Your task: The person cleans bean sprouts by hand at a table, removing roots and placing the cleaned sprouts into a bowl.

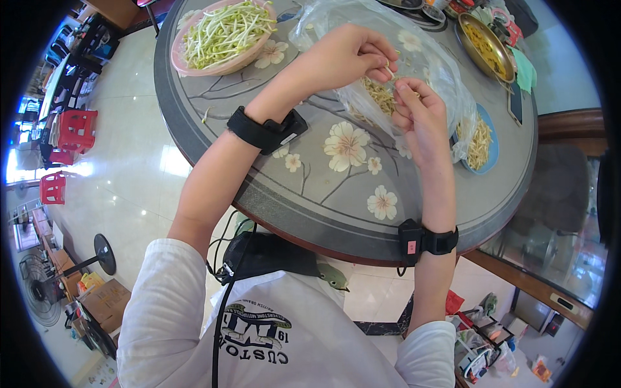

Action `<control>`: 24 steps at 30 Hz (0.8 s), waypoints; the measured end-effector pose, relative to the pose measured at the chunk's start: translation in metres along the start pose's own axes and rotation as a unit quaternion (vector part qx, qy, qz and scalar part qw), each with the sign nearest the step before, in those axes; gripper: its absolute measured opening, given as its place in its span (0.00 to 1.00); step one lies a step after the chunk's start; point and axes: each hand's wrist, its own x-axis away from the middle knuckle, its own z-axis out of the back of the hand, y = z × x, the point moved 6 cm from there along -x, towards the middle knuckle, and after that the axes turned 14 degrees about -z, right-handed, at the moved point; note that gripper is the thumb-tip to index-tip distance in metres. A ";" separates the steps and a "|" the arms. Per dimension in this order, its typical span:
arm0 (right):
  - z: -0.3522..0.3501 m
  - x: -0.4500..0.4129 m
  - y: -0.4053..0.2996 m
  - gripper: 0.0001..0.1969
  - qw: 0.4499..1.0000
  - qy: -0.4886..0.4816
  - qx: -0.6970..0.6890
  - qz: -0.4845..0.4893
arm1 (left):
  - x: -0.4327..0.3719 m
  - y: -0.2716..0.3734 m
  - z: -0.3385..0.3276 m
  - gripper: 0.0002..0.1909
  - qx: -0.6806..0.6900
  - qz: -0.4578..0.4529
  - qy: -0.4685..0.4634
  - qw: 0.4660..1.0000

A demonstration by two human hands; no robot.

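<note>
My left hand (351, 56) pinches a pale bean sprout (389, 72) between thumb and fingers. Just below it, my right hand (421, 114) has its thumb and forefinger closed at the sprout's lower end. Under both hands spreads a clear plastic bag (335, 22), with a heap of thin brownish sprout roots (381, 97) by its near edge. To the left stands a pink plastic basket (177, 56) piled with yellow-green bean sprouts (225, 34). Right of my right hand, a blue dish (494, 145) holds more pale strands (479, 145), partly covered by the bag.
The round table (291, 213) has a flower-patterned top. One loose sprout (205, 115) lies near its left edge. A brass-coloured pan (509, 68) with yellow food, a phone (516, 104) and a green cloth (524, 70) are at the far right. Red plastic stools (77, 131) stand left.
</note>
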 end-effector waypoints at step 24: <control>0.001 -0.004 -0.001 0.25 0.938 -0.146 -0.303 -0.083 | 0.001 0.011 0.004 0.08 -0.007 -0.033 -0.018 0.999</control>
